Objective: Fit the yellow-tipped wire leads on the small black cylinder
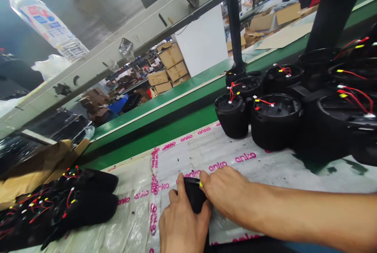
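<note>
Both my hands close around one small black fabric-covered part (193,196) at the front of the table. My left hand (181,223) grips it from below and the left. From the right, my right hand (226,194) covers its top, fingers bent over it near a small yellow connector. Most of the part is hidden under my fingers. It rests on a white plastic sheet (206,151) printed with pink "anko" lettering.
A heap of black parts with red and yellow wires (59,206) lies at the left, next to crumpled brown paper (32,168). Several black round housings with red wires (275,121) stand at the right. Behind runs a green conveyor (176,121); cardboard boxes (172,62) beyond.
</note>
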`<state>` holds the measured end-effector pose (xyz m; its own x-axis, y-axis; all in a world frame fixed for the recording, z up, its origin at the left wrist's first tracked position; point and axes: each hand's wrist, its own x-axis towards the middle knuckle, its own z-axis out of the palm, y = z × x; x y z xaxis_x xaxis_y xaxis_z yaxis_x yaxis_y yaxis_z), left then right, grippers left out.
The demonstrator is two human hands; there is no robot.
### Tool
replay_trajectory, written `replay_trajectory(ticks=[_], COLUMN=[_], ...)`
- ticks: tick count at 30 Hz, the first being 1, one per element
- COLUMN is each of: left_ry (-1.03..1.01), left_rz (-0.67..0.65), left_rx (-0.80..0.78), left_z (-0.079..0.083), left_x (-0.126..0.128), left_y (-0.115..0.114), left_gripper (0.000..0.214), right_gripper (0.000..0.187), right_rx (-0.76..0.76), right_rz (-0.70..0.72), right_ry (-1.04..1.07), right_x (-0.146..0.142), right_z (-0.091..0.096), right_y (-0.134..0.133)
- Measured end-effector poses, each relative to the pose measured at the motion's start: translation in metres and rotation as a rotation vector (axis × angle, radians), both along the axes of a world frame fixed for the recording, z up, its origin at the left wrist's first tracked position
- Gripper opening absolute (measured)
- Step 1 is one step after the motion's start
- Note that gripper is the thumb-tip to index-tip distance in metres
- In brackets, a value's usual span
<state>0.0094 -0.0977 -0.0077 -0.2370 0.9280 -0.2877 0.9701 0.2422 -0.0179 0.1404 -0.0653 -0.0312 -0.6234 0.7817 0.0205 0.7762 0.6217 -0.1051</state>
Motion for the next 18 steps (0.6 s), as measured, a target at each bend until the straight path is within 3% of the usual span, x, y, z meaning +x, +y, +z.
replay_trajectory(ticks=[9, 18], left_ry=[0.021, -0.01], left_rz=[0.024, 0.052], left_rx=[0.003, 0.03], left_z=[0.001, -0.001], left_x=[0.005, 0.012], left_y=[0.0, -0.003], left_gripper=[0.081, 0.082], right_gripper=[0.036, 0.034], right_rx=[0.108, 0.006], right_rz=[-0.063, -0.02], right_ry=[0.025, 0.005], right_x=[-0.003, -0.001], right_z=[-0.011, -0.004], right_y=[-0.006, -0.002])
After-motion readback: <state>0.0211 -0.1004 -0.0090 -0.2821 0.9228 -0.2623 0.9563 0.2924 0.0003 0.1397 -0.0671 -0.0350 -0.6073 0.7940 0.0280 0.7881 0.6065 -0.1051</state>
